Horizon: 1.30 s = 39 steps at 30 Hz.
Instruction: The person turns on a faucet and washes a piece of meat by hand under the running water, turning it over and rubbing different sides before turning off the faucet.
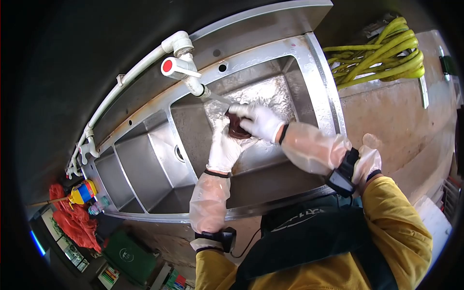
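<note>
Both hands wear white gloves with clear plastic sleeves and meet over the right basin of the steel sink [186,145]. Between them is a glossy dark reddish-brown piece [237,128]; its exact kind does not show. My left hand [225,149] is closed around its lower side. From the right, my right hand [263,123] bends its fingers over the top, slightly blurred. Water runs from the white tap [195,88] with a red-marked handle onto the piece and fingers. Shallow rippling water [270,92] covers the basin floor.
More basins [145,159] lie to the left, below a white pipe [108,99] with further taps. A coiled yellow hose [394,53] is at the upper right. At the lower left are a yellow bottle [83,192], red plastic [72,220] and a green bin [128,253].
</note>
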Each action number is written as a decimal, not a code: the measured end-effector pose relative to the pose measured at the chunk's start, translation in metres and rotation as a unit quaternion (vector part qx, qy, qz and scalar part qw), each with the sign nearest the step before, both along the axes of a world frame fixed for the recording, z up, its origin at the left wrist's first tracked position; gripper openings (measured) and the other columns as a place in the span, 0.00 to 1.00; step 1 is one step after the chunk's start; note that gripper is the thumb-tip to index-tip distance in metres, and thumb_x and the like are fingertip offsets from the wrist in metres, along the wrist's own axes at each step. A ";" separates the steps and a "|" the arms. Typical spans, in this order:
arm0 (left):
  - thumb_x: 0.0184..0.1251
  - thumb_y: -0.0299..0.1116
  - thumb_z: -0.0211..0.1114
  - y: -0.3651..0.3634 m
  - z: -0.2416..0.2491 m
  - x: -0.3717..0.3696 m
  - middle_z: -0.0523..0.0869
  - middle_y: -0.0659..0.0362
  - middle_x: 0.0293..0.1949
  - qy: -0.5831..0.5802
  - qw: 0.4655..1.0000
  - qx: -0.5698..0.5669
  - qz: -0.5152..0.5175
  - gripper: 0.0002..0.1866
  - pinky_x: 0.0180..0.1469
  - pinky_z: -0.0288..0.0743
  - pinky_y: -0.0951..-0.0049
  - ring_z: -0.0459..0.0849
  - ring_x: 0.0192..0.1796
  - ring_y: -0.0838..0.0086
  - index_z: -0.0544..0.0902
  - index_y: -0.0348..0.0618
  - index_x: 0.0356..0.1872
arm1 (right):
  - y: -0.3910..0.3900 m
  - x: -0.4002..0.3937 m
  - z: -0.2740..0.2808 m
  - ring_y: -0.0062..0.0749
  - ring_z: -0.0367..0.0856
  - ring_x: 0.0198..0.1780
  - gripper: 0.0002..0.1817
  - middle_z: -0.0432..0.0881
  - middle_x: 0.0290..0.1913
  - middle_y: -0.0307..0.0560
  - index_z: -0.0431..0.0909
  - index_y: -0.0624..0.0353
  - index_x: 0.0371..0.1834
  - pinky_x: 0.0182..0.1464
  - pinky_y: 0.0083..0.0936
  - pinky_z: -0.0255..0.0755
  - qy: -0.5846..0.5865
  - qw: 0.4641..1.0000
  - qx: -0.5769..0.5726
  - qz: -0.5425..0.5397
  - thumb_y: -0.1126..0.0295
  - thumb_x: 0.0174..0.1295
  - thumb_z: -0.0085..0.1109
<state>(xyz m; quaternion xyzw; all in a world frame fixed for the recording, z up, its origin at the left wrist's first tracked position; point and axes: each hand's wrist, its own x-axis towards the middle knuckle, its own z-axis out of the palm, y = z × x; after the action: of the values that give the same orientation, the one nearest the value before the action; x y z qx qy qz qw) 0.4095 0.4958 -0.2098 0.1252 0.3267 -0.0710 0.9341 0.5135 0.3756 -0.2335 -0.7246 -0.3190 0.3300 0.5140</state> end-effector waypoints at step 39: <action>0.64 0.50 0.53 -0.024 0.025 -0.023 0.80 0.57 0.32 0.017 0.986 -0.064 -0.152 0.21 0.24 0.68 0.73 0.73 0.21 0.74 0.74 0.42 0.46 | -0.034 0.007 0.038 0.45 0.74 0.50 0.36 0.68 0.59 0.49 0.62 0.48 0.62 0.49 0.32 0.71 -0.413 0.897 -0.013 0.159 0.70 0.44 0.60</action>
<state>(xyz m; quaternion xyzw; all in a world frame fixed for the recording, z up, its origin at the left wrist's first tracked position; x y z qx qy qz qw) 0.3861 0.4715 -0.1853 0.1120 0.3146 -0.2356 0.9127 0.5206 0.3411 -0.1960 -0.7420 -0.6092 0.0833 0.2671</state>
